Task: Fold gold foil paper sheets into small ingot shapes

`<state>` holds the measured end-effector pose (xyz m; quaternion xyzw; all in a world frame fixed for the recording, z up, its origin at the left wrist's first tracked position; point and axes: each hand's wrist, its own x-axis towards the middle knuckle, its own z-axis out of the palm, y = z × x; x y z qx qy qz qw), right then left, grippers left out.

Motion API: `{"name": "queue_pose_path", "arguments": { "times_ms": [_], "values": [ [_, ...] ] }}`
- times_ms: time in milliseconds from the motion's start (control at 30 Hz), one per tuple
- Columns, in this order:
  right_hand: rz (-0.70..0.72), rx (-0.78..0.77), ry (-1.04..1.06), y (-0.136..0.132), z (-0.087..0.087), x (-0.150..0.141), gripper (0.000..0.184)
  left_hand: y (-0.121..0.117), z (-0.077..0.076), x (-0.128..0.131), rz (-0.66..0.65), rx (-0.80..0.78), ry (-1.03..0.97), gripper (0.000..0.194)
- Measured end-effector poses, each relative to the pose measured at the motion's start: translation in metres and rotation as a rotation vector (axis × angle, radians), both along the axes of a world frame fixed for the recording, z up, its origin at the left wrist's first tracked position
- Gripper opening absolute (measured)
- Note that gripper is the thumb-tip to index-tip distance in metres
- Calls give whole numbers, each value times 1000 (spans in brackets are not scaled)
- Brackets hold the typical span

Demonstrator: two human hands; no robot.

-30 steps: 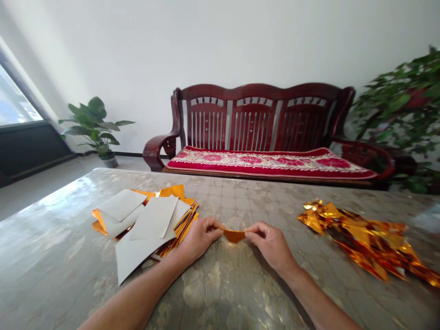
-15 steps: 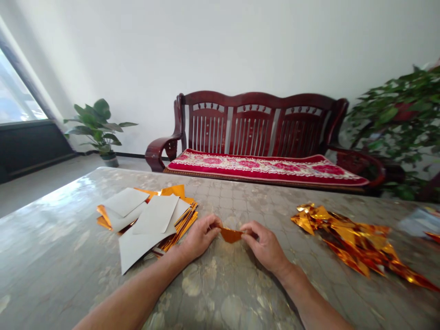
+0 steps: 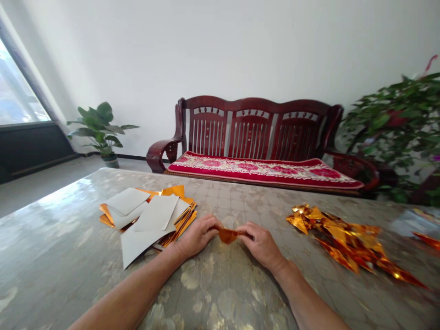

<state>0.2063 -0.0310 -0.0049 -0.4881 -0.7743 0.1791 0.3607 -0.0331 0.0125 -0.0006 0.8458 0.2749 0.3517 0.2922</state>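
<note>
Between my hands is a small piece of folded gold foil paper (image 3: 228, 236), its lower edge bulging downward. My left hand (image 3: 202, 231) pinches its left end between thumb and fingers. At the other end, my right hand (image 3: 257, 239) grips it the same way. Just left of my left hand lies a loose stack of foil paper sheets (image 3: 185, 223), gold on one side, with pale backs (image 3: 156, 213) showing on top. Off to the right of my right hand sits a heap of folded gold foil pieces (image 3: 338, 233).
A patterned, glossy cover lies over the table (image 3: 220, 293). Near its right edge are a clear plastic bag (image 3: 414, 223) and another orange foil piece (image 3: 428, 240). Behind stands a dark red wooden bench (image 3: 252, 133) with a red floral cushion (image 3: 264, 169), between potted plants (image 3: 99, 128).
Both hands have come slightly closer together, and the foil paper between them looks narrower and more curved. The view has shifted a little to the right and up.
</note>
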Motion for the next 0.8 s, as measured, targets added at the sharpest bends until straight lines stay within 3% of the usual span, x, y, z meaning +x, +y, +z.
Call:
{"name": "queue_pose_path", "arguments": {
  "times_ms": [533, 800],
  "values": [
    [83, 60, -22, -2, 1, 1, 17, 1, -4, 1, -17, -22, 9, 8],
    [136, 268, -60, 1, -4, 0, 23, -2, -4, 1, 6, 70, 9, 15]
  ]
}}
